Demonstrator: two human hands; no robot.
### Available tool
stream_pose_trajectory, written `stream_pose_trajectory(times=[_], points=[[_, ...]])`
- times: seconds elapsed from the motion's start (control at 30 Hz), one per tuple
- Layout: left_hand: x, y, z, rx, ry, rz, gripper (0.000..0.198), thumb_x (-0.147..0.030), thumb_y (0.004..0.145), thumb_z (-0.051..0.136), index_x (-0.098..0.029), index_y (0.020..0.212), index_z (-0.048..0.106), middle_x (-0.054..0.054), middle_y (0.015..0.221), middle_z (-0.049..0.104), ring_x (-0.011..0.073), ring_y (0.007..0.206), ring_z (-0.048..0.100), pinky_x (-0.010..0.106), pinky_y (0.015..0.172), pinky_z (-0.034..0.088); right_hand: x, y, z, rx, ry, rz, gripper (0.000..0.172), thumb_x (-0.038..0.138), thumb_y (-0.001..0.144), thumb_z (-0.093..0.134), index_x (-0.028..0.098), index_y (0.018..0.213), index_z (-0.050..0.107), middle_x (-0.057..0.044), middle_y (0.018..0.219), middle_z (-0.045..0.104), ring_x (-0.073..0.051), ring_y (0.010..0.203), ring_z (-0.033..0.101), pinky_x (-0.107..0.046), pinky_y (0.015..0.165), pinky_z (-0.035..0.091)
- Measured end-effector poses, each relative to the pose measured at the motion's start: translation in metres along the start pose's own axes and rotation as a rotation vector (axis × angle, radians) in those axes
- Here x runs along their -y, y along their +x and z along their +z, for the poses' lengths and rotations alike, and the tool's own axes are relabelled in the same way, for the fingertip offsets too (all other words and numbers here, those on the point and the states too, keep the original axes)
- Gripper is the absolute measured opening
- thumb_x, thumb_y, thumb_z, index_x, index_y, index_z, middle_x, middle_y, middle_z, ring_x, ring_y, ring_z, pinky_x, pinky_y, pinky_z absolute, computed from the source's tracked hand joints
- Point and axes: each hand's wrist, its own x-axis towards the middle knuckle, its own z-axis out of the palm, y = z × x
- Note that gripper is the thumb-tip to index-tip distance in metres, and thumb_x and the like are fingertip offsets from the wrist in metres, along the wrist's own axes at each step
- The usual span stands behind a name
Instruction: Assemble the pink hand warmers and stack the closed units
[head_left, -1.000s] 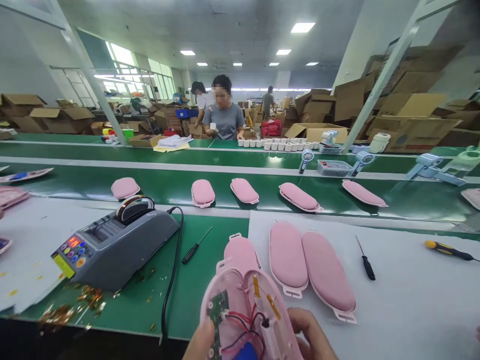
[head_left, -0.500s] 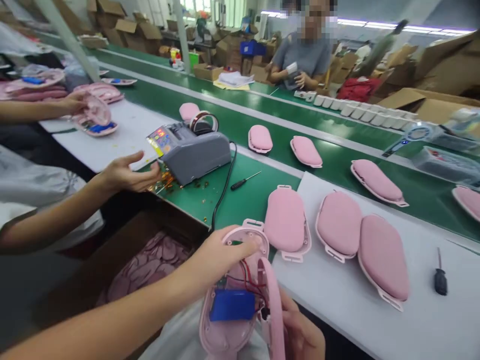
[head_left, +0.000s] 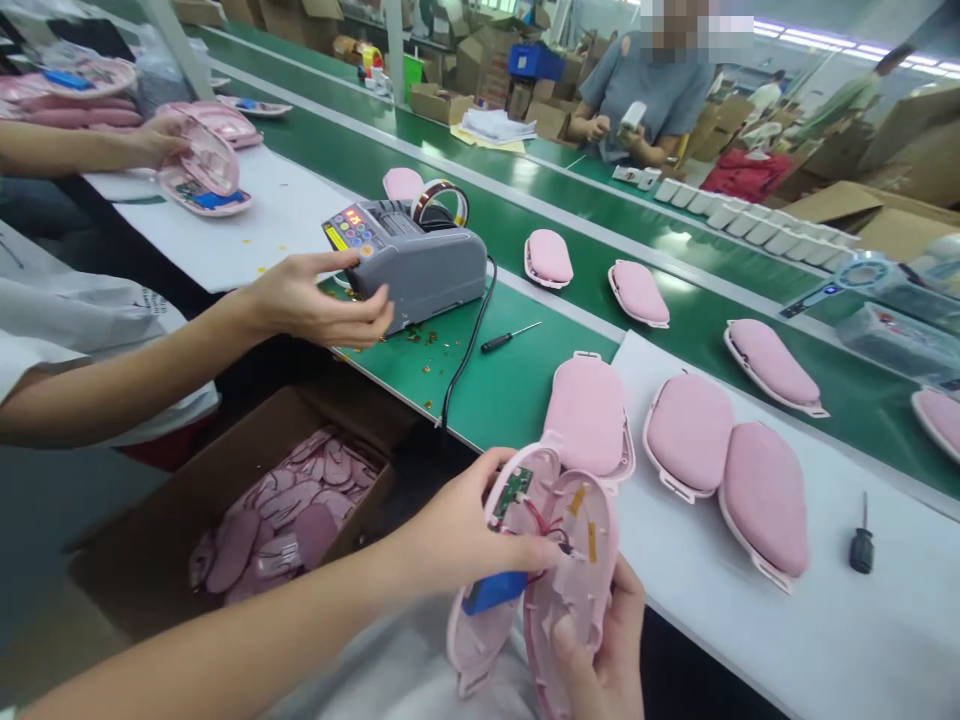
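Note:
My left hand (head_left: pixel 457 535) grips the left half of an opened pink casing (head_left: pixel 559 560), thumb and fingers closed over its inside near a green circuit board (head_left: pixel 512 492) and red wires. A blue battery (head_left: pixel 493 592) sits low in that half. My right hand (head_left: pixel 604 655) holds the casing from below, fingers wrapped round the right half, which carries yellow tape strips. The casing hangs in front of the bench edge. Three closed pink casings (head_left: pixel 686 430) lie on the white sheet (head_left: pixel 825 630) just beyond.
A neighbour's hand (head_left: pixel 319 300) reaches to a grey tape dispenser (head_left: pixel 409 255) on the green bench. A cardboard box (head_left: pixel 247 510) of pink pads stands below. Screwdrivers (head_left: pixel 510 337) lie on the bench. More pink casings ride the conveyor (head_left: pixel 675 330). A person works opposite.
The casing has swung open flatter and risen, showing both inner halves. My view shifted slightly right. The neighbour's hand has moved up to the tape dispenser.

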Motion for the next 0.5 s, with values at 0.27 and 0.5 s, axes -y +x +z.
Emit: stream_pose_trajectory(times=[0.27,0.5], points=[[0.016,-0.01,0.006,-0.383,0.419,0.155,0.045,-0.011,0.078,0.049,-0.027,0.119,0.049,-0.003,0.1,0.068,0.0159,0.088,0.064,0.025,0.075,0.046,-0.002,-0.008,0.013,-0.094,0.02,-0.007,0.059,0.055,0.084,0.058,0.026,0.13,0.034,-0.013,0.128,0.054,-0.026,0.112,0.059,-0.037,0.089,0.05],[0.015,-0.007,0.03,-0.34,0.667,0.05,0.045,-0.013,0.083,0.04,-0.022,0.126,0.042,0.007,0.107,0.067,0.0261,0.096,0.065,0.034,0.076,0.047,0.0,-0.002,0.009,-0.168,0.144,0.159,0.06,0.057,0.086,0.053,0.023,0.133,0.035,-0.015,0.133,0.053,-0.028,0.117,0.056,-0.04,0.094,0.048]])
